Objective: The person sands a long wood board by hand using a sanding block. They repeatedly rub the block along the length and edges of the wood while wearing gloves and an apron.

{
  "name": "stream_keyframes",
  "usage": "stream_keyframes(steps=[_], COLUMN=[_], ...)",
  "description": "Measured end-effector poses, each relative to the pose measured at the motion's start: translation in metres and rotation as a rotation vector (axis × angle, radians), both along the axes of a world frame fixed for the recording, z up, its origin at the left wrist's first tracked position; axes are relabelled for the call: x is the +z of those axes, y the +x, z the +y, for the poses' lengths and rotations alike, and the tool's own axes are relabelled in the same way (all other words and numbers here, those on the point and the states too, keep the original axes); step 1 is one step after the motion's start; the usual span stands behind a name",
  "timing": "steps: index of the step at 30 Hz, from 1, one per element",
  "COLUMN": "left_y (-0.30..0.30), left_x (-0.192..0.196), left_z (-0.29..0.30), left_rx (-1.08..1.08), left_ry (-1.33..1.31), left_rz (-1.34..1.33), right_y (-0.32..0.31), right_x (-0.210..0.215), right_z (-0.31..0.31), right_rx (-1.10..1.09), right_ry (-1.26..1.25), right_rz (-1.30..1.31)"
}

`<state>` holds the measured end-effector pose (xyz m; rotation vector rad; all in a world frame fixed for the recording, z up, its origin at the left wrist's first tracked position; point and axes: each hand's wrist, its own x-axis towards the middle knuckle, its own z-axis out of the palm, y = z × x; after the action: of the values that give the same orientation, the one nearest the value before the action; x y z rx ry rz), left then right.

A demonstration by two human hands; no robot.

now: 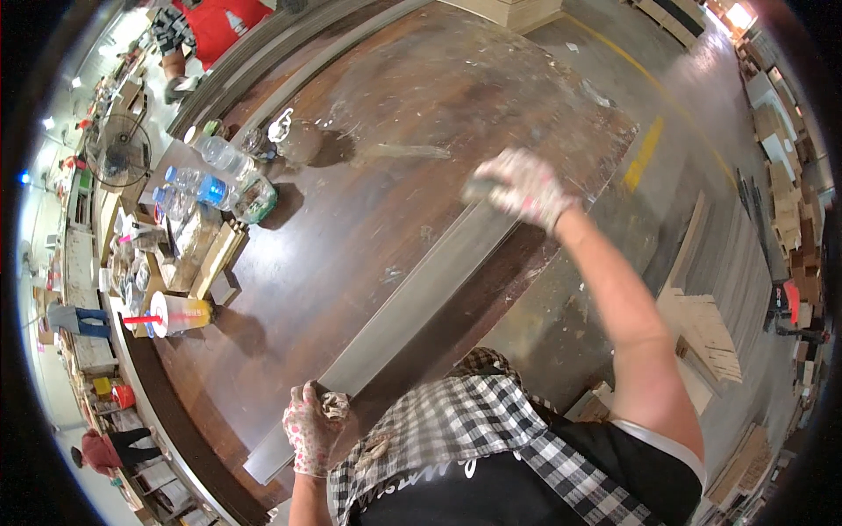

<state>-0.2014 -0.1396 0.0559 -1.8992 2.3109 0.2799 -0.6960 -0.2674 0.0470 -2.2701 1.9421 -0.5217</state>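
We note the grey board [421,289] lying mid-frame on the brown table [351,232], long axis lower left to upper right. Right hand [528,186], arm outstretched, curls round a blurred grey pad [478,189] at its upper end; left hand [311,427] sits near the lower end, grip unclear to us.

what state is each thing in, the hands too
grey board: over the table, resting or raised unclear
table: stained, scuffed
left hand: gloved, curled at the board
right hand: gloved, blurred, at the board's far end
cup: upright, lidded, straw in
plastic bottles: upright, capped
fan: spinning or not, unclear
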Motion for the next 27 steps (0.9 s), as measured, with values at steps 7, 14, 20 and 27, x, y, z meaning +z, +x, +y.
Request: stream_keyframes(steps=[7, 14, 20, 27], left_y=[-0.007, -0.012, -0.007, 0.004], left_x=[0.003, 0.006, -0.005, -0.012], left_z=[-0.002, 0.001, 0.000, 0.002], left_rx=[-0.054, -0.010, -0.043, -0.071], left_ry=[-0.081, -0.062, -0.094, -0.105], left_rz=[0.023, -0.004, -0.002, 0.028], right_y=[-0.063, -0.094, -0.031, 0.072], right_x=[0.000, -0.015, -0.061, -0.069], right_z=[-0.004, 0.094, 0.089, 0.117], right_rx=[-0.031, -0.193, -0.528, -0.205], right_ry=[0.062, 0.147, -0.363, -0.380], right_rz=[-0.252, -0.386, -0.311, -0.213])
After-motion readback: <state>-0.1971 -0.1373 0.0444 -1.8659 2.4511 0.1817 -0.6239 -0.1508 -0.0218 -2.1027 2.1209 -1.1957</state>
